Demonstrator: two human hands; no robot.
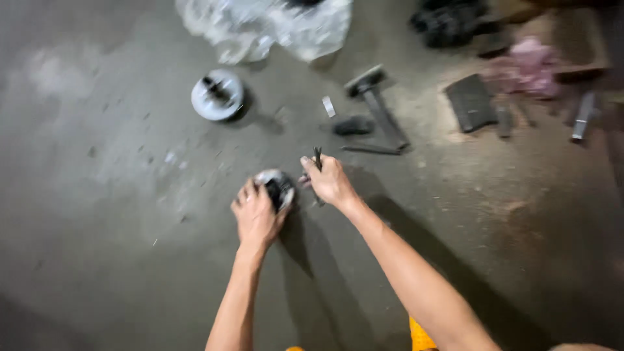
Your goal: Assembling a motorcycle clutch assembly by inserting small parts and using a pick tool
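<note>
The left hand [255, 218] rests over a small round metal part [276, 187] that sits on the concrete floor [97, 214]; its fingers curl over the near rim and its grip is pressed on that part. The part is silvery around the edge with a dark centre, and blur hides finer detail. The right hand [329, 182] is just beside it, to its right, with its grip pinching a thin dark tool [318, 158] that stands roughly upright out of the fist. Whether the tool's lower end touches the round part cannot be told.

Farther up the floor, well apart from both hands, lies a second round metal disc [218, 95], pale with a dark piece in its middle. Beyond it is a crumpled clear plastic bag [266, 26]. To the right of the hands, near a small dark lump [353, 125], a hammer-like tool [377, 104] lies flat with its head pointing away, and a thin dark rod [370, 149] lies beside its handle. A small pale strip [329, 106] lies between the disc and that tool. Further right are a dark ribbed flat block [471, 103], a pink cloth [528, 65], a heap of black parts [452, 23] and a short metal bar [583, 116].
</note>
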